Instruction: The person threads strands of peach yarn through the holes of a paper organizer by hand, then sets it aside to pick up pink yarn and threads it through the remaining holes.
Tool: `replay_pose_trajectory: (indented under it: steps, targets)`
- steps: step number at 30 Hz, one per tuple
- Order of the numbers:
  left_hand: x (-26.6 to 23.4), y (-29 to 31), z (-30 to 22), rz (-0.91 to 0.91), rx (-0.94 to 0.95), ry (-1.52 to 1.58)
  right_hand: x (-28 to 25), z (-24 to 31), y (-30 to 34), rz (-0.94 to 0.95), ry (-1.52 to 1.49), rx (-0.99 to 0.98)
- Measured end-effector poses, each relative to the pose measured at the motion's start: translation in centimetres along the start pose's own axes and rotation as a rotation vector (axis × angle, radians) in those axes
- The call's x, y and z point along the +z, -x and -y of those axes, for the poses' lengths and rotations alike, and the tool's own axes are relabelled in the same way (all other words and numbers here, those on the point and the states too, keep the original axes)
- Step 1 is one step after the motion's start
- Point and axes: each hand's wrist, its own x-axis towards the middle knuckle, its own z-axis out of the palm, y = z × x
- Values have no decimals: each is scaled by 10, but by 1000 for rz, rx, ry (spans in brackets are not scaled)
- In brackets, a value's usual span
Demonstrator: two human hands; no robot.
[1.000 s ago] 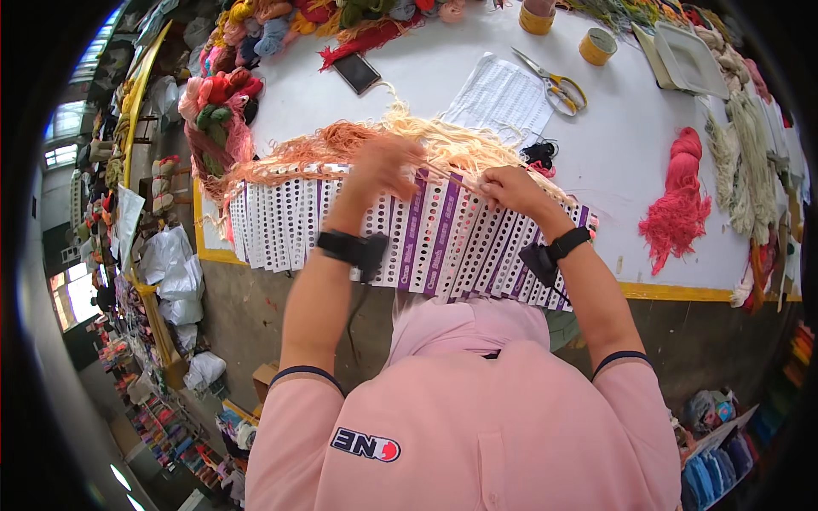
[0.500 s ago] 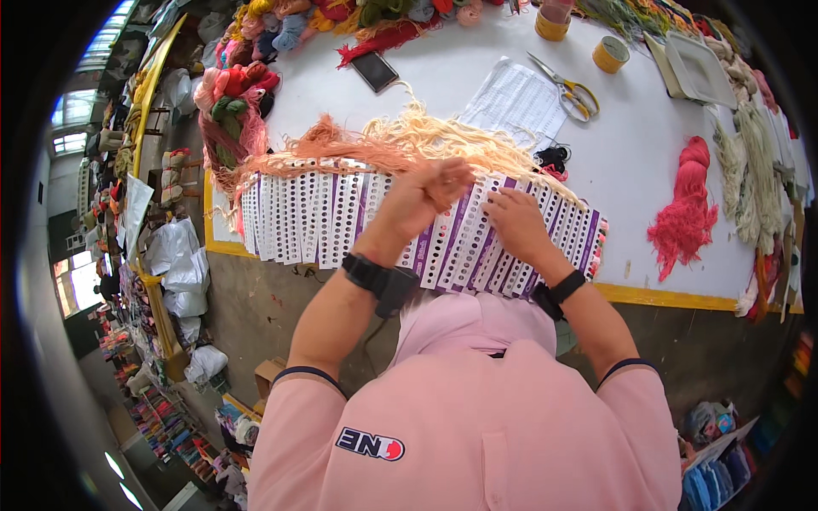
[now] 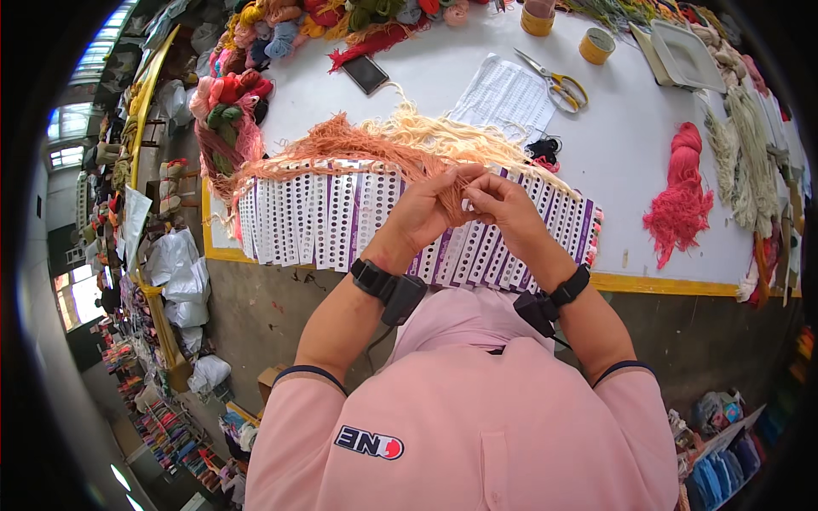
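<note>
Above a fanned row of white and purple punched cards (image 3: pixel 298 217), my left hand (image 3: pixel 417 213) is closed around a bundle of coppery-brown thread (image 3: pixel 453 201). My right hand (image 3: pixel 509 211) meets it from the other side, thumb and fingers pinched at the edge of the same strands. Exactly how many strands it grips is too small to see. More of this coppery thread lies over the cards' far ends to the left, and a heap of cream thread (image 3: pixel 452 136) spreads behind them. Both hands are over the middle of the card row.
Behind the cards lie a printed sheet (image 3: pixel 503 98), yellow-handled scissors (image 3: pixel 564 92), a phone (image 3: pixel 366 75) and a tape roll (image 3: pixel 596 46). A pink-red skein (image 3: pixel 680 196) rests at the right. Coloured skeins (image 3: pixel 281 38) pile up at the far left. A yellow edge (image 3: pixel 665 288) borders the table.
My right hand has moved left and up off the cards to meet my left hand. The coppery thread now hangs between them. The whole view has shifted slightly.
</note>
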Motion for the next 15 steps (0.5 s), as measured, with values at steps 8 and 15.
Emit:
replay_pose_trajectory:
  steps: [8,15]
  targets:
    - [-10,2,-5,-211,29,-249,-6,5,11,118,261,-51]
    - [-119,36,-139,-295,233,20,-95,28,30,-155,-780,-235]
